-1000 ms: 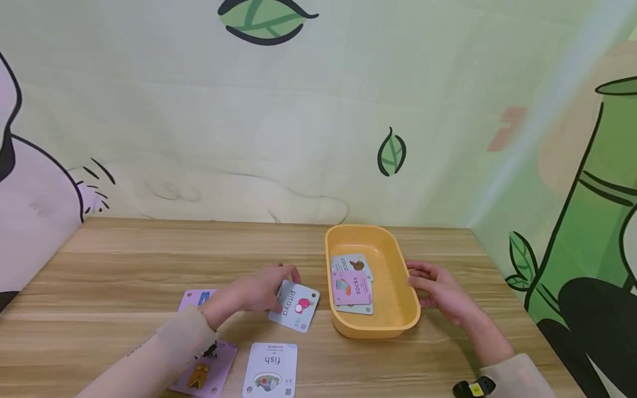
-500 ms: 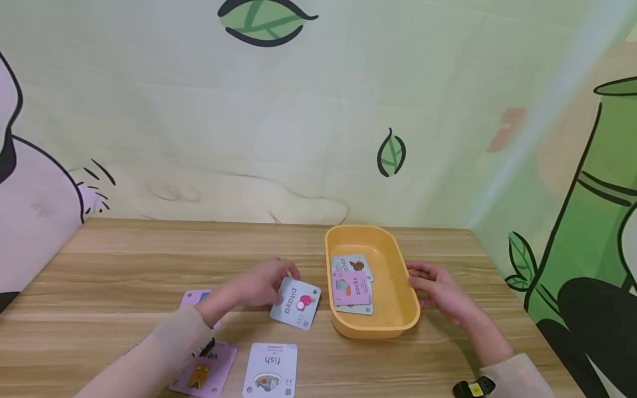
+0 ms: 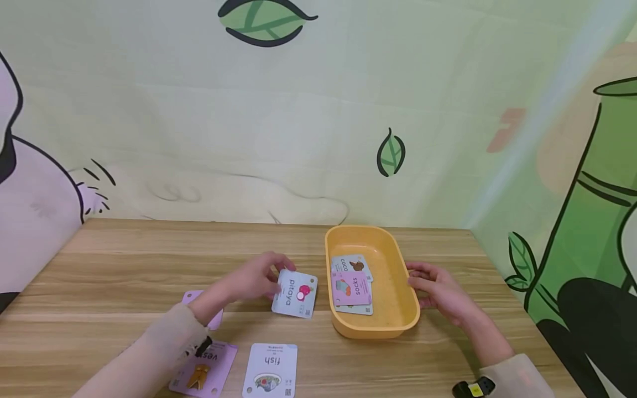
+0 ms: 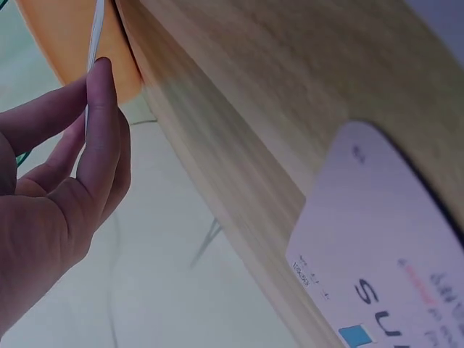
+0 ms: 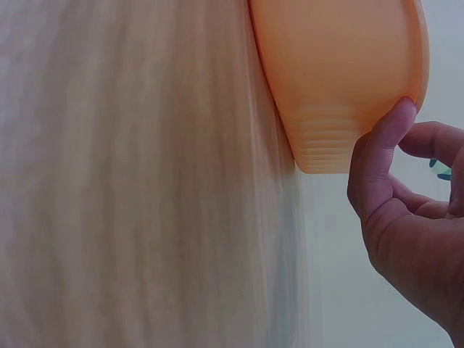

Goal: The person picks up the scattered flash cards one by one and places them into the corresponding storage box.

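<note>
My left hand (image 3: 255,278) pinches a pale blue flash card (image 3: 296,296) marked "pitaya", holding it above the table left of the yellow bin. Edge-on in the left wrist view, the card (image 4: 95,36) sits between the thumb and fingers. The yellow bin (image 3: 390,301) holds several cards on its left side, with a pink "socks" card (image 3: 351,288) on top and a "coco" card (image 3: 359,261) partly under it. At the bin's right side, my right hand (image 3: 440,290) touches the outside near the rim with loosely bent fingers.
A "fish" card (image 3: 271,369) lies near the front of the wooden table (image 3: 149,260). Left of it is a purple "vest" card (image 3: 211,376), partly under the left sleeve. Another purple card (image 3: 217,320) lies behind, mostly hidden by the forearm. A printed cloth (image 3: 308,110) stands behind.
My left hand has lifted the pitaya card slightly and shifted back and to the left, the card turning a little. My right hand and the bin have stayed in place.
</note>
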`<state>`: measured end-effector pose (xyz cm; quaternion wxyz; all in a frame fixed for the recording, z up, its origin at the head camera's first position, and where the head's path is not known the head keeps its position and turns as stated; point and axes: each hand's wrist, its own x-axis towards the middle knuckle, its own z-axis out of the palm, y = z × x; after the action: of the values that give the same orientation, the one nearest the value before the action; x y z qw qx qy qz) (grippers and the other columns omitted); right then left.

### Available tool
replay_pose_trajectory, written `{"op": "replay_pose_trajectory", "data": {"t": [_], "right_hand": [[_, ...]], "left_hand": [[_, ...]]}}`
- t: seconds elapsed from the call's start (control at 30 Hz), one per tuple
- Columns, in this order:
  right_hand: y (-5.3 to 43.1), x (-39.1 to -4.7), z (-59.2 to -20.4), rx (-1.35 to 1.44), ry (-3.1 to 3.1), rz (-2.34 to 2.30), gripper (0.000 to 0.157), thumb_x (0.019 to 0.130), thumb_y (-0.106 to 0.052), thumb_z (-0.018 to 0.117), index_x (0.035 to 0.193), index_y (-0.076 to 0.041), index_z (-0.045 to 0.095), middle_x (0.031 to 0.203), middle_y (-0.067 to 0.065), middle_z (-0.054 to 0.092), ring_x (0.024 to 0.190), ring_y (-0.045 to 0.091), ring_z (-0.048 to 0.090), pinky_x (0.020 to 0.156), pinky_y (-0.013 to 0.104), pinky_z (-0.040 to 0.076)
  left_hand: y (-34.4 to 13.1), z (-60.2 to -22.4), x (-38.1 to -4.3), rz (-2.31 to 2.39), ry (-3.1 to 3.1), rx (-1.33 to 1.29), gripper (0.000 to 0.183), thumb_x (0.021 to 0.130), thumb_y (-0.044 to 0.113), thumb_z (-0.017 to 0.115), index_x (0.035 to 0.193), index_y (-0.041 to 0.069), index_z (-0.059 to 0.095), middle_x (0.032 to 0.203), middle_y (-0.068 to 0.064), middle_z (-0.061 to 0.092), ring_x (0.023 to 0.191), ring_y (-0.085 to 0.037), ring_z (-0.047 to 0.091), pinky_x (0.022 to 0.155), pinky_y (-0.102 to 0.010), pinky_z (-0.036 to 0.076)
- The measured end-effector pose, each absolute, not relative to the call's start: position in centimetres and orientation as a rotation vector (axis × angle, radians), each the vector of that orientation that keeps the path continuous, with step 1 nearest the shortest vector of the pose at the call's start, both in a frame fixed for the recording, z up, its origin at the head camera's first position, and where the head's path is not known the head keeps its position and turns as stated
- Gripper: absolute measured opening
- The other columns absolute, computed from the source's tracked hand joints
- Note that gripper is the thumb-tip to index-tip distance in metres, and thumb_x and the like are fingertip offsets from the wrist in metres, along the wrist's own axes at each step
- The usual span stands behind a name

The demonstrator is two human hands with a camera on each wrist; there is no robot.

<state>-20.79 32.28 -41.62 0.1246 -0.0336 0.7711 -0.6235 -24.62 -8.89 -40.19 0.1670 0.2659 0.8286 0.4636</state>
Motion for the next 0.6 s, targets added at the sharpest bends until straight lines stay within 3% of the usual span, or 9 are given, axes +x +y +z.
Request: {"op": "replay_pose_trajectory", "data": {"t": [0.2,0.6], "right_hand": [[32.3,-20.8,-41.7,-0.111,2.236,-1.829,0.056,0.104,-0.01,0.056,0.15,0.013,0.033,0.129,0.027,0.052,0.097,0.021,0.066,0.072,0.037,0.062],[32.1,-20.7,-41.7,-0.103,2.233,-1.836,0.057,0.105,-0.011,0.056,0.151,0.013,0.032,0.13,0.027,0.051,0.098,0.02,0.066,0.073,0.037,0.062]], "left_hand": [[-9.3,-40.2,-24.9,1.418,2.367,0.723,0.041,0.086,-0.02,0.063,0.124,-0.006,0.063,0.108,-0.018,0.057,0.081,-0.023,0.064,0.066,-0.038,0.06],[-10.0,-39.0,-25.6,1.57,2.389,0.562,0.041,0.09,-0.018,0.062,0.129,-0.007,0.06,0.115,-0.022,0.06,0.089,-0.027,0.065,0.078,-0.046,0.062]]}}
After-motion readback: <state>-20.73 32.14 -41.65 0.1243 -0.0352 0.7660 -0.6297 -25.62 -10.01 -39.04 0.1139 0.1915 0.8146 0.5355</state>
